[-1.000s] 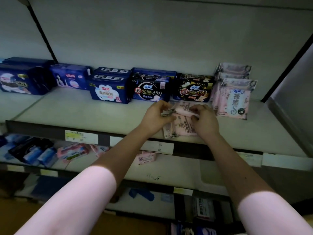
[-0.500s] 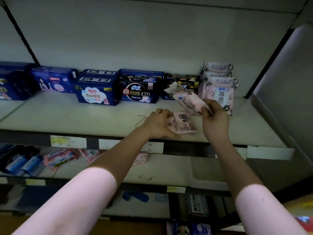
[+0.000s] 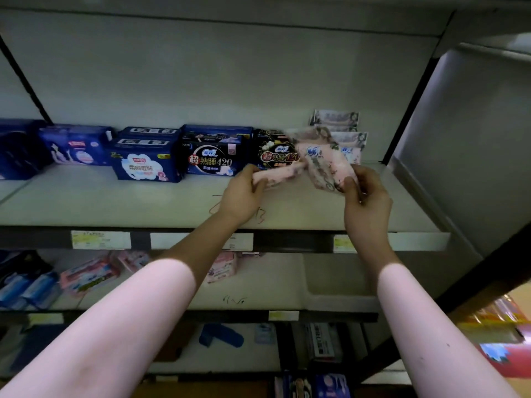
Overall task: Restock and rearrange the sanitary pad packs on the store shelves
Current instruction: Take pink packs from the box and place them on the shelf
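My right hand (image 3: 365,193) grips a pink pad pack (image 3: 323,159) by its lower corner and holds it tilted above the shelf (image 3: 115,202). My left hand (image 3: 244,188) grips a second pink pack (image 3: 283,171), lifted edge-on just off the shelf. Behind them a stack of matching pink packs (image 3: 344,139) stands at the back right. To its left are a black pack (image 3: 275,153) and a row of dark blue packs (image 3: 146,159) along the back wall.
The shelf's front half is bare, with price labels (image 3: 100,239) on its edge. A lower shelf (image 3: 258,282) holds pink packs (image 3: 89,274) and blue packs (image 3: 26,285). A grey side panel (image 3: 465,145) closes the right end.
My right hand has raised its pink pack higher toward the back right stack. My left hand has picked the other pink pack up off the shelf, where it lay flat.
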The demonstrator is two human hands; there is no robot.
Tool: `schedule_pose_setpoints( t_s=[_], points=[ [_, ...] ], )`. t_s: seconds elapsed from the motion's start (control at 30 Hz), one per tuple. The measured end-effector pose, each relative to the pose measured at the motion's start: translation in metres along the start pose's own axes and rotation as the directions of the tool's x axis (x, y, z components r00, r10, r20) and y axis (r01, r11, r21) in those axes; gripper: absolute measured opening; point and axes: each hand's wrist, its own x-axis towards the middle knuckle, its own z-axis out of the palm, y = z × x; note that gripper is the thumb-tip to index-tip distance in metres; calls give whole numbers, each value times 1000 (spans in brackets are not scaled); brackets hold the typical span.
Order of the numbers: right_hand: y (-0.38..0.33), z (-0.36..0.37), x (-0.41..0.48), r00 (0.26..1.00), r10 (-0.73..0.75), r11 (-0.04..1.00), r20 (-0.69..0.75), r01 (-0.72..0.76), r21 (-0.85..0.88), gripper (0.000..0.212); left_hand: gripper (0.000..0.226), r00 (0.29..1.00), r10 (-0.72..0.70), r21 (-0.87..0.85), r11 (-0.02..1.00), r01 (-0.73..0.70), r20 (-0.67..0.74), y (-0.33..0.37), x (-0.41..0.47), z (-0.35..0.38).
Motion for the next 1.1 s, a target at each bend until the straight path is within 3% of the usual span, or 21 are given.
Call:
schedule_pose_setpoints(
  t_s=[0.17,0.3,0.4,0.53,0.6,0.7,0.77,0.83,0.97,1.1],
  points=[
    [-6,-26,-3,998,52,994,-48,-47,96,21,24,974,-158,-277,955,108,-164,33,-23,1],
    [-10,-55,-9,999,51,990,-17,-48,136,19,15,948,-319,-617,750,236,-25,65,-48,5],
    [-16,-90,-18,995,92,984,37,-96,151,20,22,903,-430,-593,727,346,1,92,-71,17],
    [-22,-124,-32,988,138,975,68,-148,168,19,14,865,-497,-561,698,445,68,116,-99,33],
    [-17,-140,-39,971,206,949,117,-228,219,22,16,822,-542,-624,585,518,175,131,-119,35],
    [-15,-171,-55,928,253,861,274,-345,373,32,46,783,-480,-691,405,599,397,148,-150,37],
    [-12,-185,-65,915,238,817,327,-370,441,36,50,773,-425,-662,409,628,470,152,-166,36],
    [-10,-202,-78,910,213,802,357,-371,468,25,55,776,-425,-640,443,627,466,160,-187,40],
    [4,-219,-105,884,228,786,408,-415,459,17,48,817,-449,-508,640,576,361,165,-228,50],
    [16,-227,-127,847,253,775,468,-467,426,17,41,819,-466,-457,680,574,335,162,-258,57]
  ],
)
